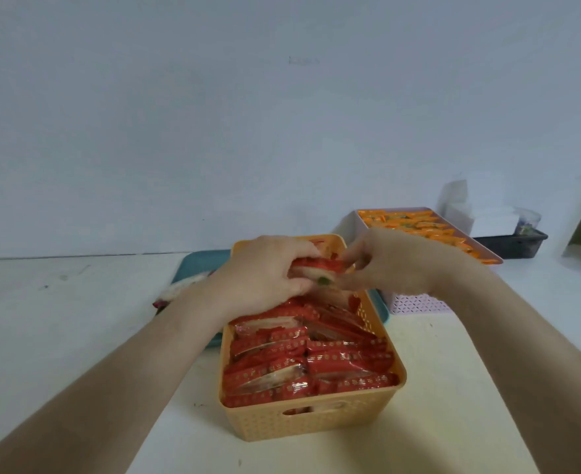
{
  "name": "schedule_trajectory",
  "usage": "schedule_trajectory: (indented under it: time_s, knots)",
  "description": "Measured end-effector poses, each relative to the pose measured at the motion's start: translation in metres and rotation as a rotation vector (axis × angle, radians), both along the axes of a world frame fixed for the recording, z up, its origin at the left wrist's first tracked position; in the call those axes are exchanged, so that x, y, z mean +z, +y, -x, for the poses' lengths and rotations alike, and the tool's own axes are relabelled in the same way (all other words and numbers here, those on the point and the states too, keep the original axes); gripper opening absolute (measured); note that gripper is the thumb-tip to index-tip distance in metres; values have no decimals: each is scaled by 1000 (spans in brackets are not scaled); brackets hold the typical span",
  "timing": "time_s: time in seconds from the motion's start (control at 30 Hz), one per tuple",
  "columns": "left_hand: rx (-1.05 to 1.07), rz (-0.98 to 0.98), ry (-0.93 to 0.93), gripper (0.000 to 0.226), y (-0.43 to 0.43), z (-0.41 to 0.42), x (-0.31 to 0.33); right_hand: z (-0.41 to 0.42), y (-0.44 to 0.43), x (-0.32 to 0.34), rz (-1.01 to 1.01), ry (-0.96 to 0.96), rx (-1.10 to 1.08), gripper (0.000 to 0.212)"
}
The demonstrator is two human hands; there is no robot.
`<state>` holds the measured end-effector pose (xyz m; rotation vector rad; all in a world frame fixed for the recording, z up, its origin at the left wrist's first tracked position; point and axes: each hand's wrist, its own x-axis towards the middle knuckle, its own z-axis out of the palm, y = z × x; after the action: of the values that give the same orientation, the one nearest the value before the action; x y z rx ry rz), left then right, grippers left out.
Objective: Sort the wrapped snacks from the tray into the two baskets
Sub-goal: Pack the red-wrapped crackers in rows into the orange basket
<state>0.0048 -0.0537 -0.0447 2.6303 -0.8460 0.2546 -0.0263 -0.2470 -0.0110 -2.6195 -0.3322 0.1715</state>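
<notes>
Nearest me, at six o'clock, the yellow basket [313, 419] stands on the white table [77, 319] with its handle slot facing me. It is packed almost to the rim with red snacks [316, 364] lying in overlapping rows.

My forearms come in from seven and five o'clock and meet over the far end of that basket, at twelve o'clock from its middle. My left hand [265, 271] is knuckles up, fingers curled round the left end of a red packet [319, 266]. My right hand [391, 261] pinches the right end of the same packet between thumb and fingers. The packet lies roughly level, just above the pile, and shows a small green mark on its near edge. I cannot tell whether I hold one packet or several.

Behind the basket, and overlapped by its far half, lies the teal tray [200, 265]. It shows at ten o'clock past my left wrist and as a thin edge at two o'clock. At its left edge rests a pale wrapped snack [183, 285] with a red end, half hidden by my arm.

Farther off at two o'clock, just beside the tray's right edge, the pink basket [415, 302] is filled with orange snacks [419, 225]. Past it, near three o'clock against the wall, a dark tray [511, 242] holds white things too blurred to name.
</notes>
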Motion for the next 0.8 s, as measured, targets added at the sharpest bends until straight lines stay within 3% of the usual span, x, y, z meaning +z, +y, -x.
schedule_trajectory:
  time_s: [0.1,0.2,0.3,0.37,0.5,0.63,0.8]
  knots:
    - [-37,-51,-35,27,-3,0,-4,-2,-5,11,242,-116,35,32]
    - [-114,-157,-35,28,-8,5,-1,-11,0,8,502,-197,50,38]
    - [-132,-294,94,49,-17,6,-3,-29,11,-8,724,-110,54,53]
    - [-120,-416,165,66,-20,2,-9,-37,17,-12,790,-75,81,52]
    - [-114,-405,130,68,-22,-3,-22,-41,33,-12,981,-128,115,59]
    - [-91,-195,38,62,-14,2,-29,-45,34,-18,1000,-247,148,50]
    - [-55,-117,123,70,-6,10,-29,-47,24,-29,870,-471,226,14]
